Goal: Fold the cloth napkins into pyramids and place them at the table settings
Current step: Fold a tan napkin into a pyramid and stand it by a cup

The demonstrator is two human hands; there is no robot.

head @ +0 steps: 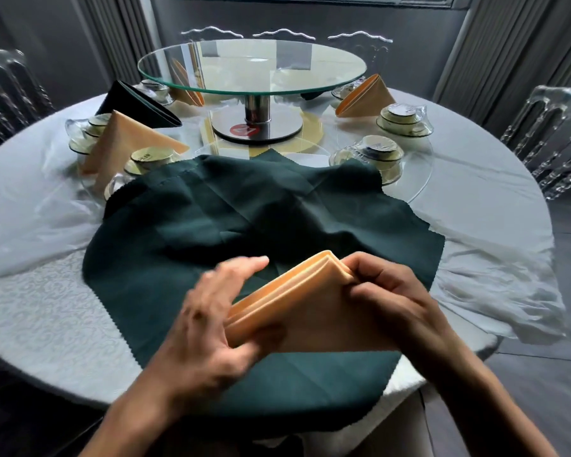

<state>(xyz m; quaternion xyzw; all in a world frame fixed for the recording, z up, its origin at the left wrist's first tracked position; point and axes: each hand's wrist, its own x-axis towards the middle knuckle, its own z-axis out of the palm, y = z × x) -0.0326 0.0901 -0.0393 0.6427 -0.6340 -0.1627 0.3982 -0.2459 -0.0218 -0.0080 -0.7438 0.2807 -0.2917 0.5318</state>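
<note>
Peach napkin [310, 311] | folded triangle, on green cloth [211, 219] at worktop [30, 291] near edge | right hand [389, 291] grip pinches apex, left hand [211, 324] grip clasps lower corner | light, soft, layers likely slip | hold at creases

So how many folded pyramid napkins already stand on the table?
4, perhaps more hidden. A dark green pyramid far left, a peach pyramid before it, a peach pyramid behind the glass turntable, and a peach pyramid far right.
</note>
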